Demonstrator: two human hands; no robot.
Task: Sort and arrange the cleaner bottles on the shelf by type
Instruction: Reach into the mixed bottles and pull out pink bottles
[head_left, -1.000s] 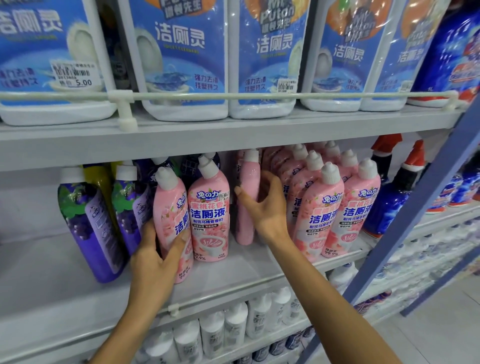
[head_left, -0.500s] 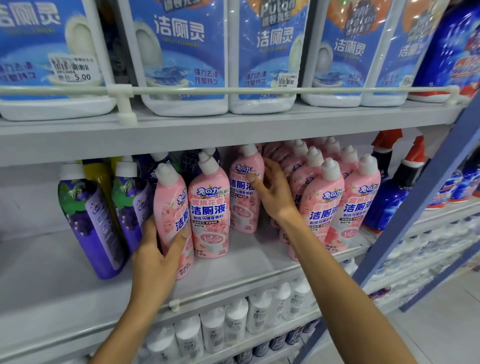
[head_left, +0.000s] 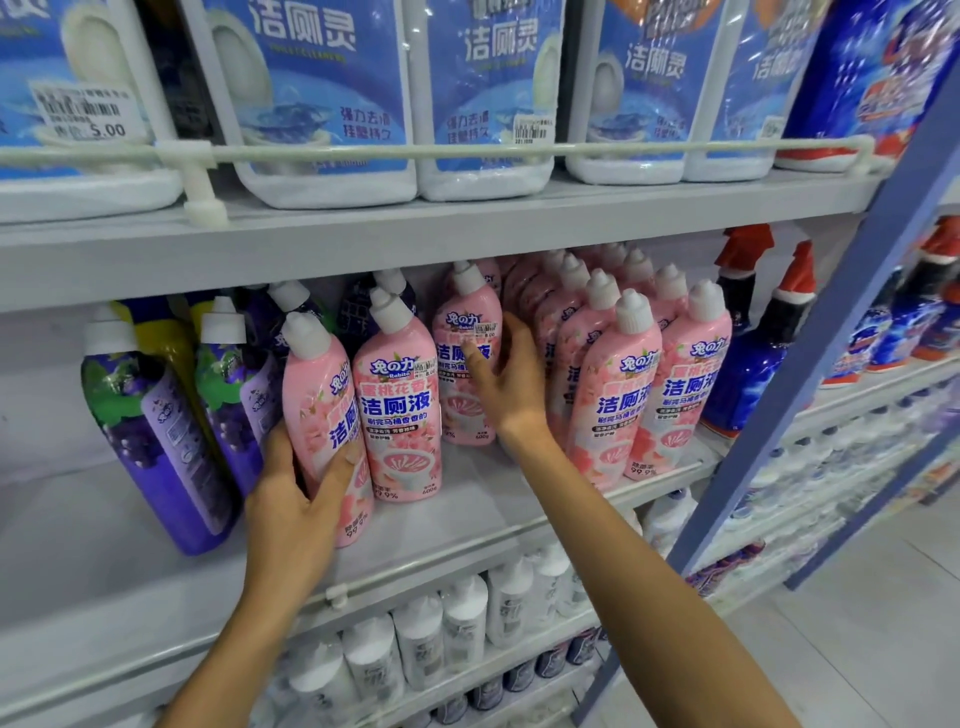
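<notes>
Middle shelf (head_left: 62, 535), pink cleaner row. Left hand (head_left: 293, 512) gripped the front-left pink bottle (head_left: 324, 410) low on its body, thumb across the label. That bottle stood on the shelf just beside the purple bottles (head_left: 150, 431). Right hand (head_left: 511, 387) was on the rear pink bottle (head_left: 462, 338), thumb on the label, fingers round its right side. It looked like a grasp, though the far fingers were hidden. A third pink bottle (head_left: 400, 415) stood between the two. Main pink group (head_left: 623, 410) was packed to the right, blue spray bottles (head_left: 748, 374) beyond.
</notes>
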